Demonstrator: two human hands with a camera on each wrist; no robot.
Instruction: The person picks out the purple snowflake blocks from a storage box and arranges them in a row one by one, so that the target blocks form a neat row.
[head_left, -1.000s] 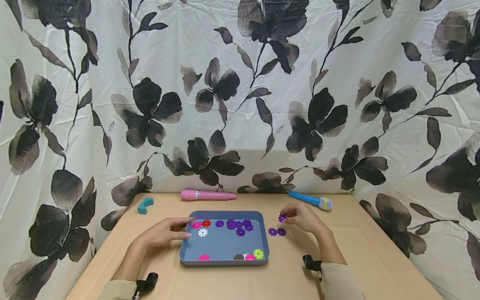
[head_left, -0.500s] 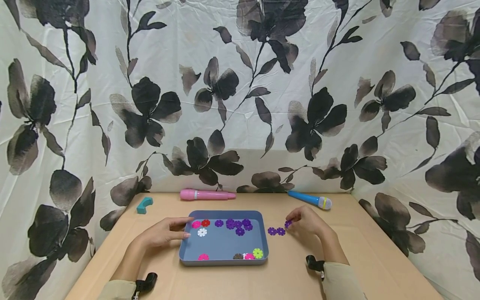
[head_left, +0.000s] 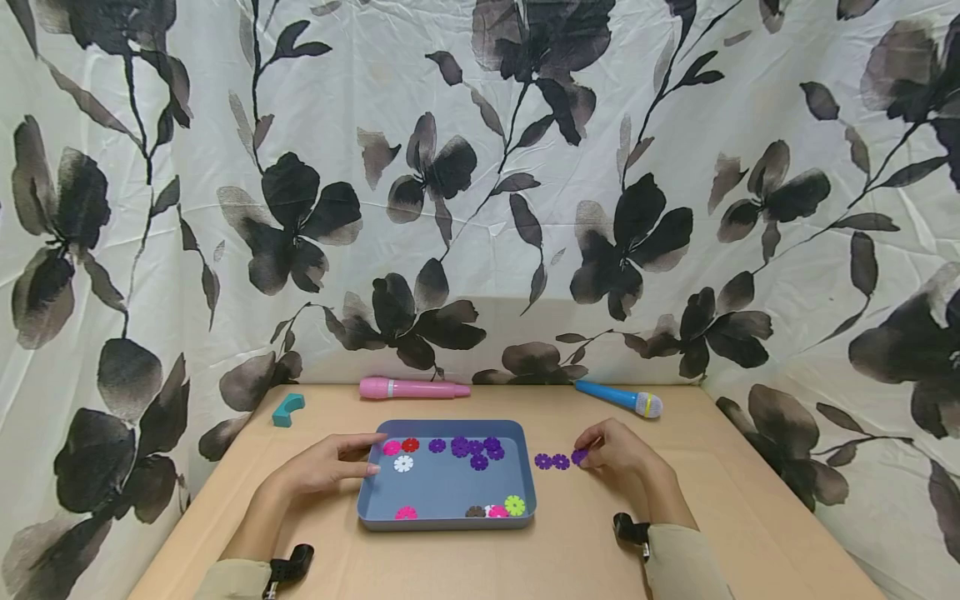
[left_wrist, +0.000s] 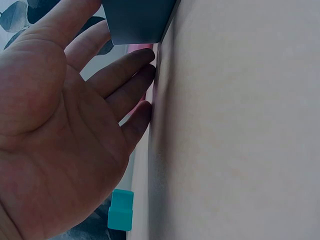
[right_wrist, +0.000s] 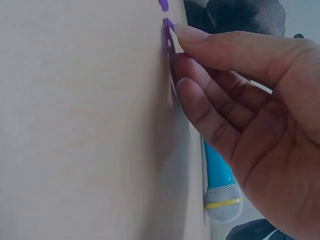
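My right hand (head_left: 618, 454) pinches a purple flower-shaped disc (head_left: 579, 457) between thumb and fingers, low at the table beside two purple discs (head_left: 552, 462) lying side by side. In the right wrist view the held disc (right_wrist: 169, 24) shows only in part at the thumb tip. With thumb and index finger fairly straight, my left hand (head_left: 322, 463) touches the left rim of a grey-blue tray (head_left: 442, 524). The tray holds several purple discs (head_left: 477, 447), plus pink, red, white (head_left: 403, 464), brown and yellow-green (head_left: 514, 505) ones.
Behind the tray lies a pink toy microphone (head_left: 415, 389). A blue microphone (head_left: 618, 400) lies beyond my right hand. A teal curved block (head_left: 288, 411) sits at the far left of the table. A floral curtain (head_left: 525, 250) closes off the back.
My right hand has moved right and down with the purple disc, from above the two loose discs to just right of them. My left hand stays at the tray.
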